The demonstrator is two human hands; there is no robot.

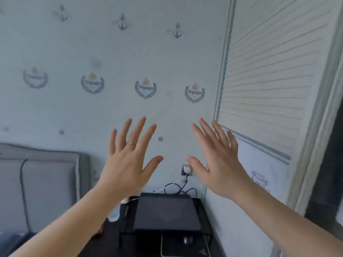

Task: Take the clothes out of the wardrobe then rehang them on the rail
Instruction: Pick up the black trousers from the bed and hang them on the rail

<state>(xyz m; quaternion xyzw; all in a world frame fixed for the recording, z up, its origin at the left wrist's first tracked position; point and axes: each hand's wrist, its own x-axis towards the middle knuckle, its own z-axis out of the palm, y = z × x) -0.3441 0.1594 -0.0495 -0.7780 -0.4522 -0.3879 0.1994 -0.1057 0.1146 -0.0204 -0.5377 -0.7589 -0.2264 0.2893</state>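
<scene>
My left hand (128, 160) is raised in front of me with its fingers spread, back towards the camera, a ring on one finger, holding nothing. My right hand (220, 164) is held up beside it, also spread and holding nothing. A white wardrobe door (267, 75) with horizontal slats stands at the right, just beyond my right hand, which does not touch it. No clothes and no rail are in view. A dark gap (328, 164) shows at the door's far right edge.
A pale wall (111, 52) with anchor prints faces me. Below my hands a dark bedside table carries a black wire stand (167, 212), a mouse (187, 240) and cables (178, 188) to a wall socket (187, 169). A grey padded headboard (42, 182) is at the left.
</scene>
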